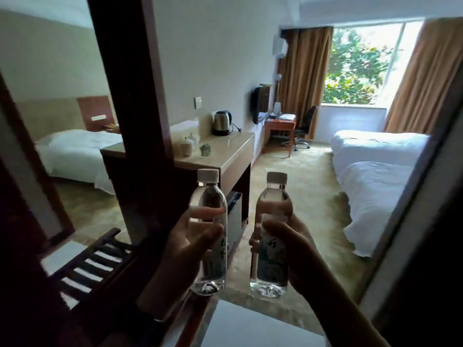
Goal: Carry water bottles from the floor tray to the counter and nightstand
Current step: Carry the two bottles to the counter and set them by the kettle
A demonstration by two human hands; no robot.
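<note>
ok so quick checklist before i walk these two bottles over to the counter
1. Left hand wrapped firmly round the left bottle: ok.
2. Right hand wrapped round the right bottle: ok.
3. Both bottles upright, white caps on: ok.
4. Free space on the counter in front of the kettle: ok, the cups sit nearer the wall.
5. Carpet path to the counter free of obstacles: ok as far as visible.
6. Nightstand free for a bottle: cannot tell, it is not clearly in view.

Single head view — forward and slightly down, hands (240, 244) close, room beyond.
</note>
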